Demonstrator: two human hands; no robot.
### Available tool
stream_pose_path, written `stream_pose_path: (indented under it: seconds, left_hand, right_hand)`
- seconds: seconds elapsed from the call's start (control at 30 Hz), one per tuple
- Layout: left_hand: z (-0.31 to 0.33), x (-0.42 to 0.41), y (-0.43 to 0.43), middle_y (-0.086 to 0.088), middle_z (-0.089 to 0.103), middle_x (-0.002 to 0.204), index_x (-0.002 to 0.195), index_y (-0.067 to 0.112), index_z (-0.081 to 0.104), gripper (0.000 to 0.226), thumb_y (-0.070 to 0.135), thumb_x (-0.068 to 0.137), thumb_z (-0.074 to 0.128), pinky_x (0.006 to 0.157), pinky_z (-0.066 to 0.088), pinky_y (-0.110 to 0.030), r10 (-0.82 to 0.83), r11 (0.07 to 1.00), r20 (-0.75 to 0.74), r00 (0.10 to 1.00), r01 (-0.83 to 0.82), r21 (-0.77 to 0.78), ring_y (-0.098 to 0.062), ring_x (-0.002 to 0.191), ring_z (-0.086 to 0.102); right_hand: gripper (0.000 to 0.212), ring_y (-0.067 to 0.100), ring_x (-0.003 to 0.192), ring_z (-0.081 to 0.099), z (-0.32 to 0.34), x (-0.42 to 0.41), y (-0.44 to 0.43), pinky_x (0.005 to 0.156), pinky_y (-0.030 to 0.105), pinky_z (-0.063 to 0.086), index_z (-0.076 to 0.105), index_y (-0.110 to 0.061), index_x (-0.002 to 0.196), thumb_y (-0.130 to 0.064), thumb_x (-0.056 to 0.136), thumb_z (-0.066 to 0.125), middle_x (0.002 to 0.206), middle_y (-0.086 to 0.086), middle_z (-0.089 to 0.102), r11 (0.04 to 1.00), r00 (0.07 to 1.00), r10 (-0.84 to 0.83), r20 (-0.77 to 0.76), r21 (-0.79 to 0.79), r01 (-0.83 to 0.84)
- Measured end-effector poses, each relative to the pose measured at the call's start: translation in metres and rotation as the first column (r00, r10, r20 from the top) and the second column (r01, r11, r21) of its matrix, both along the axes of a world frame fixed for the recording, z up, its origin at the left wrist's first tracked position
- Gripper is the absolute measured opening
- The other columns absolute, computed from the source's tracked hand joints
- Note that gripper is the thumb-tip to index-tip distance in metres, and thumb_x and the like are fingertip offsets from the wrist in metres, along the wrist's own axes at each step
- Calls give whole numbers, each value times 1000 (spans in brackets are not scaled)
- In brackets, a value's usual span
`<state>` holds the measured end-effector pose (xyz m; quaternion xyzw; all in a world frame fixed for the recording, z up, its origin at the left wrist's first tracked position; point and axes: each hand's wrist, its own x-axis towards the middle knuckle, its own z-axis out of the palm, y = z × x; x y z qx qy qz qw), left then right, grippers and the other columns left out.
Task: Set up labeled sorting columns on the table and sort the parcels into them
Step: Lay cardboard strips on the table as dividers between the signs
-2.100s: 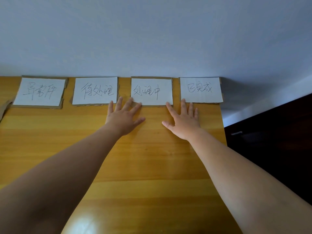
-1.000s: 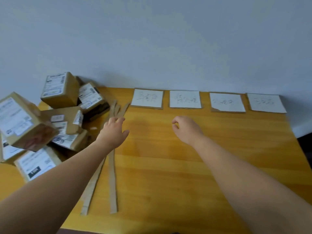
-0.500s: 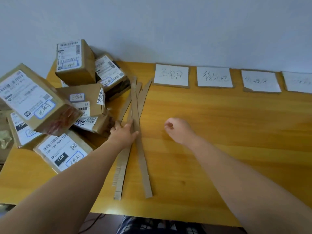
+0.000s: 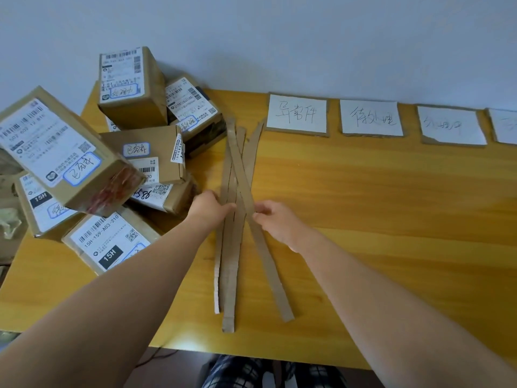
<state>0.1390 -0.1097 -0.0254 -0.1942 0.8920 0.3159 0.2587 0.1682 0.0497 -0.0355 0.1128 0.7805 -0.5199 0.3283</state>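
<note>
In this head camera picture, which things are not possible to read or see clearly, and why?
Head view only:
- Fourth label card: cut off by the right edge, writing unreadable.
- Third label card: writing too faint to read.
- Lower parcels: labels covered by parcels above.
- Cardboard strips: overlapping, so their number is unclear.
- Left hand and right hand: at the strips, grip unclear.

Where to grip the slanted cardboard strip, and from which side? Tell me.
Best pinch the slanted strip at its near end, coming from the right. There it fans clear of the other strips and lies flat on the table with both long edges exposed; farther up it crosses them.
</note>
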Motion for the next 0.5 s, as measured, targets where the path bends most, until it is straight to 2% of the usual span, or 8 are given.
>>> stream_pose_path:
  seconds: [0.13,0.2,0.3,0.37,0.43,0.5]
  left_hand:
    - [-9,-7,3,-13,58,124,133,3,46,65,36,83,71,92,50,-36,67,995,35,997,-69,66,-28,113,57]
    - [-13,-8,6,-14,62,117,125,2,53,60,39,81,72,84,52,-36,93,989,50,994,-98,111,-28,106,60]
    - [-17,-6,14,-13,63,113,122,1,56,55,40,85,67,76,48,-33,69,989,52,996,-75,125,-29,103,60]
    - [-16,-4,19,-8,58,97,120,2,56,46,35,89,64,72,44,-32,47,994,48,998,-52,99,-30,98,58]
    - [-18,-3,21,-5,55,88,114,3,59,38,31,89,64,70,45,-31,30,997,11,999,-31,65,-28,91,58]
    - [-19,-3,22,-5,61,93,110,8,62,29,28,88,65,75,51,-34,63,996,-71,995,-58,67,-24,91,60]
  right_hand:
    - [35,21,121,53,-7,-4,-9,105,42,44,52,-16,133,-17,99,49,132,3,56,997,998,-69,13,-32,70]
    - [34,21,120,54,-10,-5,-12,104,42,45,54,-16,132,-16,99,48,130,3,58,997,998,-69,10,-26,69]
    - [38,22,128,48,-13,-4,-15,108,42,41,52,-17,136,-14,99,47,140,5,50,1000,1000,-21,-14,-9,21]
    - [37,23,127,48,-13,-3,-17,108,42,41,53,-17,135,-12,99,45,139,7,49,1000,1000,-10,-19,-6,10]
    - [37,24,123,51,-10,-3,-17,108,41,41,53,-11,134,-6,100,41,134,10,53,999,999,-37,-4,-37,37]
    - [36,17,107,59,-7,-3,-15,104,34,45,51,-7,133,-1,100,38,113,5,61,987,994,-104,27,-119,106]
